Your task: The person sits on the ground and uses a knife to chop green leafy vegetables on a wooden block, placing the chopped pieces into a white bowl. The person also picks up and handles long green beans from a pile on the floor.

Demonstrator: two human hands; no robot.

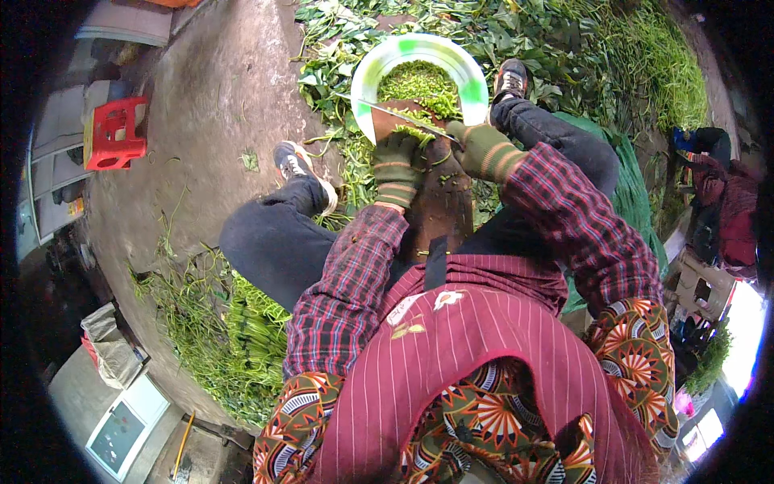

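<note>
My left hand, in a green knit glove with tan stripes, presses cut green stems onto a brown wooden board. The board slopes from my lap to the basin. In my right hand, gloved alike, is a long knife. Its blade crosses the board just beyond my left fingers, tip pointing left. A white and green plastic basin sits at the board's far end. Finely chopped greens fill much of its visible inside. My palms and most of the knife's handle are hidden.
Leafy vines cover the ground beyond the basin. Piled green stems lie by my left leg. A red plastic stool appears at the left on the concrete floor. Green sheeting and another person are at the right.
</note>
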